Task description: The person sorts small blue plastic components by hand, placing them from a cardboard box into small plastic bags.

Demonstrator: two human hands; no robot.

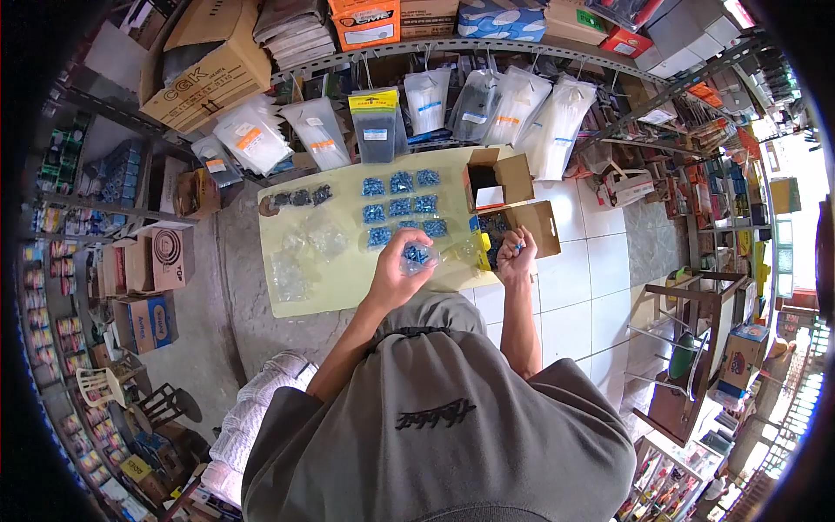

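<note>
Both hands over the table (335, 291).
The left hand (398, 270) grips a clear plastic bag (418, 256) of blue parts; the right hand (517, 258) pinches a blue part (519, 248) beside an open cardboard box (547, 228).

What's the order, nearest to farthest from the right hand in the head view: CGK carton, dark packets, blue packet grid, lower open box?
From the right hand:
1. Lower open box: right beside it, at the table's right edge.
2. Blue packet grid: to its left, mid-table.
3. Dark packets: table's far left corner.
4. CGK carton: upper left, on the shelving.
</note>
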